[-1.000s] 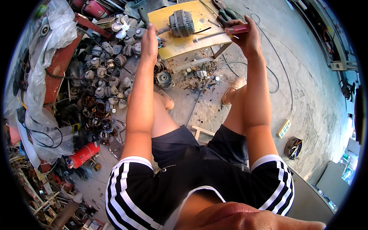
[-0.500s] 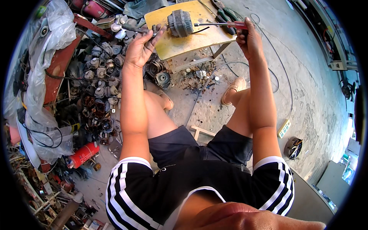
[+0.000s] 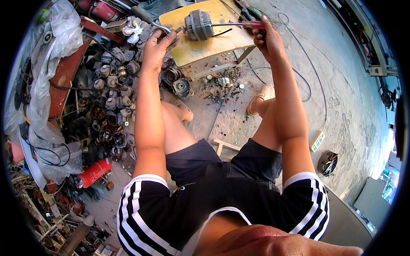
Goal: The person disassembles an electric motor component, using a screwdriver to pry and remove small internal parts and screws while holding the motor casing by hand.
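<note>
Near: blk tee (image 3: 222, 194) w/ white sleeve stripes, dk shorts (image 3: 192, 155), forearms fwd past knees. Wood pc (image 3: 226, 146) on floor btwn legs, red cyl (image 3: 95, 173) off to L, yel power strip (image 3: 317, 141) off to R

Mid: floor debris (image 3: 224, 87) ahead of feet, just under near side of yel-top table (image 3: 205, 53). Pile of old motors (image 3: 112, 91) to L, beside L forearm

Hands: L hand (image 3: 154, 52) gripping dk-handled tool (image 3: 142, 15), metal shank across fingers, handle pointing up-L, away from table. R hand (image 3: 270, 42) closed on red-handled screwdriver (image 3: 253, 24), shaft approx level, aimed L

Motor (image 3: 198, 25): on tabletop, btwn hands, slightly farther out than both. R face at screwdriver tip, can't tell if touching; L side near L fingertips. Blk lead (image 3: 222, 33) sticks out R, below screwdriver shaft in view

Far: grn-handled pliers (image 3: 246, 13) on table just past screwdriver handle, white fan blade (image 3: 133, 30) beyond L hand
</note>
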A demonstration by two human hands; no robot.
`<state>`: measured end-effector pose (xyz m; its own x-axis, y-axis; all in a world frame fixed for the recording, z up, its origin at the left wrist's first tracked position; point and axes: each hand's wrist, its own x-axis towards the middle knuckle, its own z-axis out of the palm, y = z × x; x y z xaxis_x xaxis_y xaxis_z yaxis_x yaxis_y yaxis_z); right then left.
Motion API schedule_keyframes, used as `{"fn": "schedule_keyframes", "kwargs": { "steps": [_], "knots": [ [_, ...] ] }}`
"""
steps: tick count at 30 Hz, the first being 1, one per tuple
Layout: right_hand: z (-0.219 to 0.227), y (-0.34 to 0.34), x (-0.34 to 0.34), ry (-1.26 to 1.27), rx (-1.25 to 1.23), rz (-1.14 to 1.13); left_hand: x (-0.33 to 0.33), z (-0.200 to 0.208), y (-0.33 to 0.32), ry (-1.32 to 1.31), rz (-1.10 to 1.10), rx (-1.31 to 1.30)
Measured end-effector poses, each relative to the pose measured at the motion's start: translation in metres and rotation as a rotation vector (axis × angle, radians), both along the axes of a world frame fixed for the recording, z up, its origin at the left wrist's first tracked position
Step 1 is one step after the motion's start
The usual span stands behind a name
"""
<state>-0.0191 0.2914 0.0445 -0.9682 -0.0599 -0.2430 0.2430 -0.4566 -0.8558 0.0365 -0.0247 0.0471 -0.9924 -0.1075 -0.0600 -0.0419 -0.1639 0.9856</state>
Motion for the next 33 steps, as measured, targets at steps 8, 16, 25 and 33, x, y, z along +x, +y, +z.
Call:
{"fn": "schedule_keyframes", "kwargs": {
  "steps": [8,16,25,33],
  "knots": [
    [0.003,0.0,0.001,-0.025,-0.013,0.014,-0.006,-0.013,-0.001,0.151,0.003,-0.397],
    [0.003,0.002,0.0,-0.065,0.076,0.018,-0.005,-0.011,0.001,0.199,0.04,-0.375],
    [-0.005,0.0,-0.004,0.007,0.118,-0.023,-0.005,-0.007,0.011,0.259,0.02,-0.408],
    [-0.011,0.013,-0.008,0.225,0.682,-0.072,-0.014,-0.019,0.006,0.091,0.115,-0.502]
  ]
}}
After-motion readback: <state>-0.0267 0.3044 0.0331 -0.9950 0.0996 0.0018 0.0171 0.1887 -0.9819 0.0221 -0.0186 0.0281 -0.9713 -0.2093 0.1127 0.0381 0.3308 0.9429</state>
